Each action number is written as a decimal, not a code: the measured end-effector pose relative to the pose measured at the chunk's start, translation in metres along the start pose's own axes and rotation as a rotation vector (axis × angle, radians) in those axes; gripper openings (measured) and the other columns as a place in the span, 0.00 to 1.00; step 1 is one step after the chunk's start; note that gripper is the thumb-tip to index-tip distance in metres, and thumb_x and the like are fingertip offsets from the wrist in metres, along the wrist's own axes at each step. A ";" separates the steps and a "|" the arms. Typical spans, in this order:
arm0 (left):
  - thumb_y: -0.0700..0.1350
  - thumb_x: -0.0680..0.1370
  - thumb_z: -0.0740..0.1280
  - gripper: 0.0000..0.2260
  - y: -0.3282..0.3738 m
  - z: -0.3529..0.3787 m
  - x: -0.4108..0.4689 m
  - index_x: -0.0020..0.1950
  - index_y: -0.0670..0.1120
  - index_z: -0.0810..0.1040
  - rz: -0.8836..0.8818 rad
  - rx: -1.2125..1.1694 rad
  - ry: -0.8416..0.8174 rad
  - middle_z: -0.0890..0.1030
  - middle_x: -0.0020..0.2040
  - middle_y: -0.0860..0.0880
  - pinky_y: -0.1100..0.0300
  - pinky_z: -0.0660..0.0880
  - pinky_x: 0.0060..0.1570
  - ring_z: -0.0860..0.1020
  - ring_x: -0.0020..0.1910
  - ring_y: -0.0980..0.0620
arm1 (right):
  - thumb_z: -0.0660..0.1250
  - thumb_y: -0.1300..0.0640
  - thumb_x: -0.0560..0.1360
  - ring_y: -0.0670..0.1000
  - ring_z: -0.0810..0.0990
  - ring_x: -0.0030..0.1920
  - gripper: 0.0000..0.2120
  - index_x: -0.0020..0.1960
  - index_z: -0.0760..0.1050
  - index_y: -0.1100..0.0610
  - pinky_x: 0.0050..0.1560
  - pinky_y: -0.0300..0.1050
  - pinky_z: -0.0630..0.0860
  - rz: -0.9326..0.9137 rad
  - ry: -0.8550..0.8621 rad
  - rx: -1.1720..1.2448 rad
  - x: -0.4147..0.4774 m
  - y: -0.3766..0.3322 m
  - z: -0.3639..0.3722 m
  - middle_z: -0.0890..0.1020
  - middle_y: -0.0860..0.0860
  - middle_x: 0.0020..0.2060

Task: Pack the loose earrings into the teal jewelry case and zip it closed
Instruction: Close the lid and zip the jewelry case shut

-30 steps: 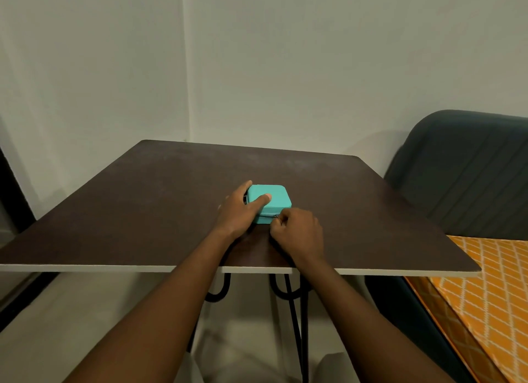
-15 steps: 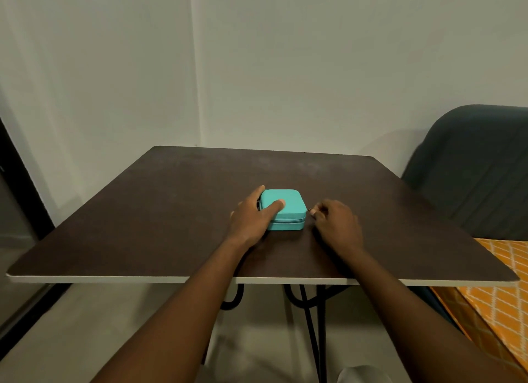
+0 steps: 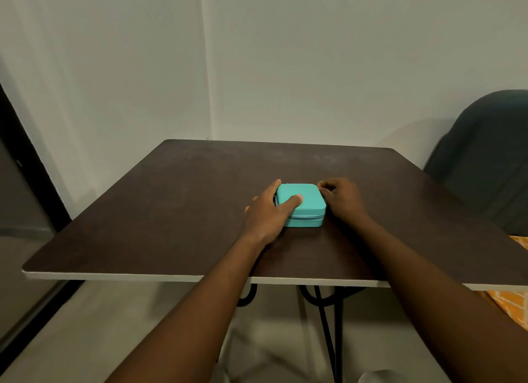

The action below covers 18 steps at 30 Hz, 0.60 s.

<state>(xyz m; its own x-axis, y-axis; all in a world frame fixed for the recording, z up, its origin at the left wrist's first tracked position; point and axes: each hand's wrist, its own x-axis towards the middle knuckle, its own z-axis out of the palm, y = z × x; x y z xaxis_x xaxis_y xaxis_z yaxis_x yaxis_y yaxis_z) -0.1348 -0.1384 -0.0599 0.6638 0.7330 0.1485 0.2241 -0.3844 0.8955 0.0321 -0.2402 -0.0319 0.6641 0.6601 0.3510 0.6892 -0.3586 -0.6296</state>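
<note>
The teal jewelry case [image 3: 307, 202] lies lid-down and closed near the middle of the dark table [image 3: 185, 211]. My left hand [image 3: 268, 211] grips its left side, thumb pressed on the lid and fingers around the far left corner. My right hand [image 3: 341, 198] sits against the case's right side, fingers pinched together at the far right corner where the zip runs; the zip pull itself is too small to make out. No loose earrings are visible on the table.
A dark upholstered chair [image 3: 491, 154] stands at the right beside the table. An orange patterned cushion [image 3: 511, 302] shows at the lower right. Pale walls meet in a corner behind the table. Black metal table legs [image 3: 325, 311] are below.
My right hand has travelled from the case's near edge round its right side to the far right corner, pinched fingers following the zip line. My left hand keeps holding the case.
</note>
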 end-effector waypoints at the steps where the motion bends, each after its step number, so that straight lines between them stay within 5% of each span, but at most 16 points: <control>1: 0.75 0.67 0.62 0.41 0.000 -0.001 0.000 0.78 0.61 0.62 0.002 0.006 0.002 0.71 0.75 0.53 0.42 0.71 0.68 0.72 0.70 0.50 | 0.67 0.56 0.80 0.50 0.83 0.41 0.08 0.49 0.86 0.55 0.43 0.50 0.80 -0.020 -0.012 0.012 0.001 -0.002 0.001 0.87 0.51 0.43; 7: 0.72 0.72 0.62 0.38 0.005 -0.002 -0.003 0.79 0.60 0.61 0.025 0.080 0.023 0.71 0.75 0.52 0.42 0.71 0.68 0.71 0.70 0.49 | 0.68 0.59 0.78 0.53 0.86 0.42 0.08 0.48 0.87 0.54 0.43 0.59 0.82 -0.125 -0.064 0.152 0.005 -0.005 0.004 0.87 0.50 0.41; 14: 0.73 0.69 0.65 0.45 0.009 -0.003 -0.008 0.80 0.56 0.59 0.010 0.002 0.033 0.68 0.77 0.51 0.43 0.72 0.69 0.70 0.72 0.49 | 0.65 0.61 0.81 0.48 0.83 0.52 0.11 0.61 0.82 0.58 0.55 0.47 0.81 -0.018 -0.032 0.209 -0.004 -0.005 0.003 0.85 0.52 0.54; 18: 0.67 0.73 0.69 0.38 0.014 -0.007 -0.013 0.77 0.49 0.67 0.030 -0.024 0.183 0.71 0.72 0.49 0.51 0.78 0.61 0.76 0.64 0.52 | 0.59 0.63 0.82 0.46 0.82 0.50 0.15 0.65 0.79 0.60 0.49 0.41 0.81 0.178 0.024 0.402 -0.027 -0.012 -0.003 0.84 0.54 0.57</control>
<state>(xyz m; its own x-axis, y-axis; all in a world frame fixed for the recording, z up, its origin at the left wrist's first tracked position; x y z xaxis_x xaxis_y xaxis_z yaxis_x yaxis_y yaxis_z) -0.1453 -0.1495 -0.0466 0.5284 0.8121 0.2475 0.1875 -0.3959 0.8989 0.0066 -0.2560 -0.0313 0.7720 0.5943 0.2254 0.3987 -0.1765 -0.8999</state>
